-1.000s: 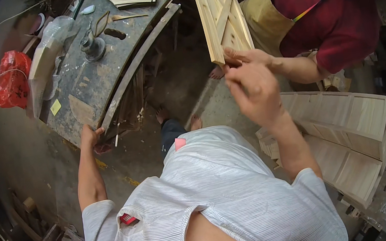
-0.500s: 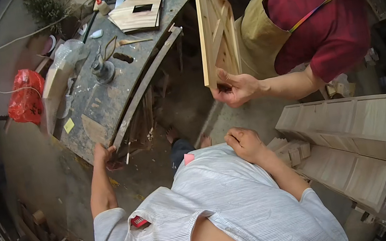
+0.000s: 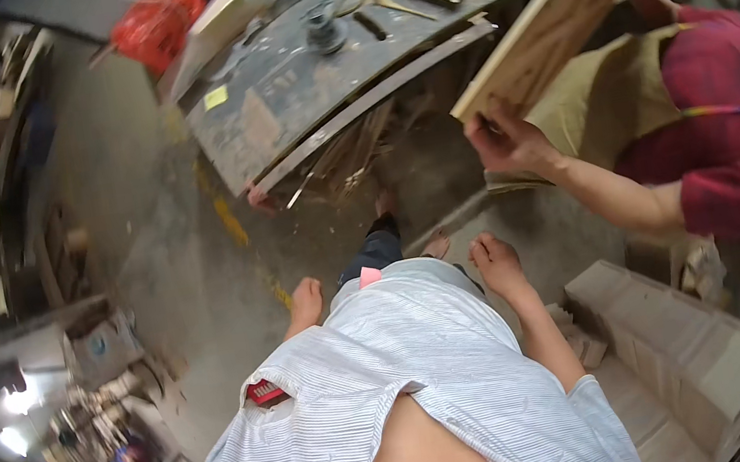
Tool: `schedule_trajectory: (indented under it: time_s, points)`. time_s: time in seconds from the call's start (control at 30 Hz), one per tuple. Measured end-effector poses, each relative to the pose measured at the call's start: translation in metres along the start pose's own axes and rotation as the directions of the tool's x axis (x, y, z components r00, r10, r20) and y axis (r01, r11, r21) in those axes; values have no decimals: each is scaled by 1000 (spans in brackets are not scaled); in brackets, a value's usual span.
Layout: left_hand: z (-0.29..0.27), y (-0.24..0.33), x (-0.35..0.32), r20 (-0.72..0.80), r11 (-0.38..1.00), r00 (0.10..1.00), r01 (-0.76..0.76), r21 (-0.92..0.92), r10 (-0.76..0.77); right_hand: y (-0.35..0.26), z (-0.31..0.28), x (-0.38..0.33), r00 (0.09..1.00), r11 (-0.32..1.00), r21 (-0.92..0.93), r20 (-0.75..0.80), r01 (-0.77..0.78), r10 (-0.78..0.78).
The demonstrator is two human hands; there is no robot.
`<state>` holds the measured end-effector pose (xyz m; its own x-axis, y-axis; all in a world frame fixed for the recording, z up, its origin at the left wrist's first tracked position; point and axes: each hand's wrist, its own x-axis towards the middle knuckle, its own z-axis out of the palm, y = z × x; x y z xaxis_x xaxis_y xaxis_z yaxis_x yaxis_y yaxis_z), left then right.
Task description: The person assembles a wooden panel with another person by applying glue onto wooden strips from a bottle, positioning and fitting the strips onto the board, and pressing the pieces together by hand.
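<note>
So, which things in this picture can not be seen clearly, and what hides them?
All in the head view:
- Left hand: fingers blurred, and partly behind the striped shirt; whether it holds anything cannot be told.
- Right hand: palm side hidden, facing down.
- Wooden panel: upper end cut off by the picture's rim; the co-worker's hand covers its lower corner.
- Small tools on the workbench: too small and blurred to name.
- Red item in the shirt pocket: mostly hidden.

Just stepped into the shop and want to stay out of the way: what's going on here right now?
A co-worker's hand grips the lower corner of a wooden panel, tilted up beside the workbench. The person wearing the camera holds nothing: left hand and right hand hang empty at the waist. Wooden boxes are stacked at their right.
</note>
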<state>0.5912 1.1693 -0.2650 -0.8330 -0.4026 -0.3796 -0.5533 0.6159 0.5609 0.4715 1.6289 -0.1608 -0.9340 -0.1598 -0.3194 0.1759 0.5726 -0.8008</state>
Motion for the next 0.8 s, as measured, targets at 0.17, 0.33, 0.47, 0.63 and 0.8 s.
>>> schedule_trajectory:
  time_s: [0.17,0.33,0.47,0.63,0.8]
  points:
    - [-37,-85,-75,112,904,920,338,263,-376,-22,28,15,975,986,-140,216,90,-58]
    - [-58,-182,-85,48,924,954,274,267,-297,-44,39,15,974,984,-169,226,62,-23]
    - [-37,-190,-36,-14,964,965,261,41,-261,-42,66,-3,981,967,-252,196,46,4]
    - [-59,-113,16,250,883,946,290,-369,-206,-61,103,-45,987,952,-296,109,-77,114]
    - [-61,-129,44,332,874,928,295,-385,-167,-102,124,-67,972,978,-187,198,-90,127]
